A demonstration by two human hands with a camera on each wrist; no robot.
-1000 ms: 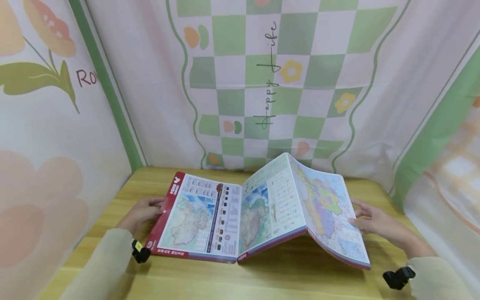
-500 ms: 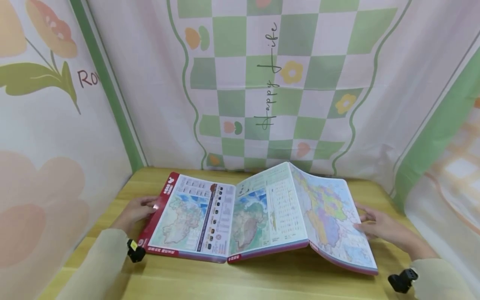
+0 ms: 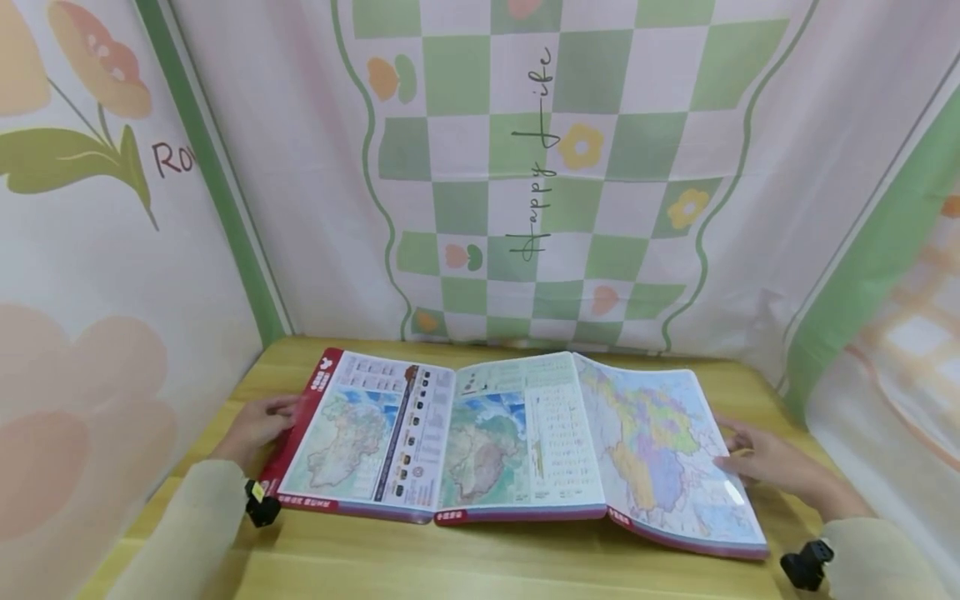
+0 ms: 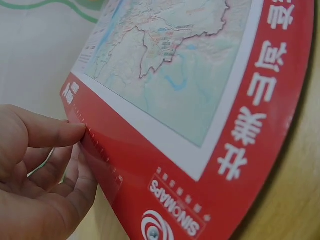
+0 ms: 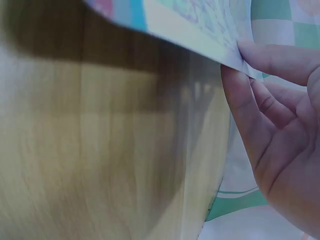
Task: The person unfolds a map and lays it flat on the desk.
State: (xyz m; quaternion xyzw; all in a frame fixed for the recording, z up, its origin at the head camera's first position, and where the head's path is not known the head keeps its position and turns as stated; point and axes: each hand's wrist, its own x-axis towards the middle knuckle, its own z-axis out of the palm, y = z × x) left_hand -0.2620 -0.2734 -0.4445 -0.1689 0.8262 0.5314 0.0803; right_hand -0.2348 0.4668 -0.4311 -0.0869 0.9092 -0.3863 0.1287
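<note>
A fold-out map (image 3: 487,450) spreads across the table in three panels, with a red band along its left end. Its left and middle panels look nearly flat, and the right panel (image 3: 667,458) slopes slightly with its outer edge raised. My left hand (image 3: 258,429) pinches the red left edge, one fingertip on top and the other fingers curled below, as the left wrist view shows on the red border (image 4: 120,155). At the other end my right hand (image 3: 768,458) pinches the right edge between thumb and fingers. The right wrist view shows that edge (image 5: 210,45) held above the table.
The yellowish wooden table (image 3: 420,567) lies under the map. Behind it hangs a green-and-white checked curtain (image 3: 517,200), with printed fabric walls (image 3: 90,367) at both sides. A small black camera sits on each wrist, like the one on the left (image 3: 261,504).
The raised fold between middle and right panels has sunk toward the table. My left hand has moved left and my right hand slightly right, stretching the map wider.
</note>
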